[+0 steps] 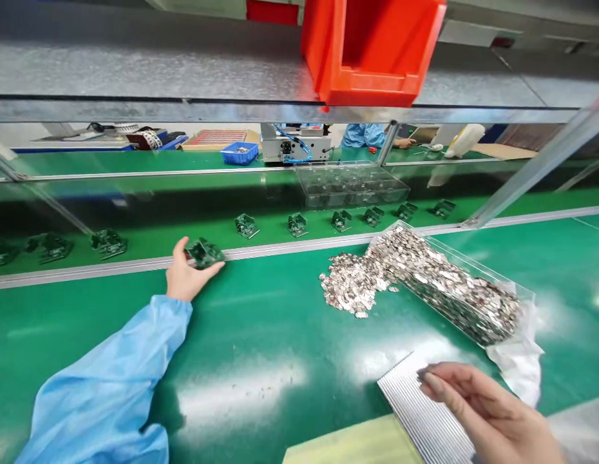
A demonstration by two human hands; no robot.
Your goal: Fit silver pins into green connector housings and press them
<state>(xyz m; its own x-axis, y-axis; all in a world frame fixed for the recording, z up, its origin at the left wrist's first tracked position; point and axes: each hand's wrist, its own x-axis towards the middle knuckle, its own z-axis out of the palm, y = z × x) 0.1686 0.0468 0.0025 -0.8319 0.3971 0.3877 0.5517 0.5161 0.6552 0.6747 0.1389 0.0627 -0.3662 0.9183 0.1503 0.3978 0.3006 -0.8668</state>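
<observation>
My left hand [182,277] grips a small green circuit-board assembly [204,253] between thumb and fingers, at the metal rail along the belt's near edge. Over the table at the lower right, my right hand [478,399] is closed in a pinch; whatever is between the fingertips is too small to name. Beneath it lies a ribbed silvery plate [425,406], partly covered by the hand. Beyond the right hand, a clear tray [473,258] full of small flat metal pieces lies tipped, with a loose heap of metal pieces [352,283] spilling from its far left end.
Several similar circuit-board assemblies [246,225] stand in a row on the green belt [270,241]. A clear compartmented box [352,183] sits behind them. Overhead, an orange bin [371,84] rests on a metal shelf [183,71]. Yellow sheet [357,444] lies in front. Another person's blue sleeve [363,136] shows behind.
</observation>
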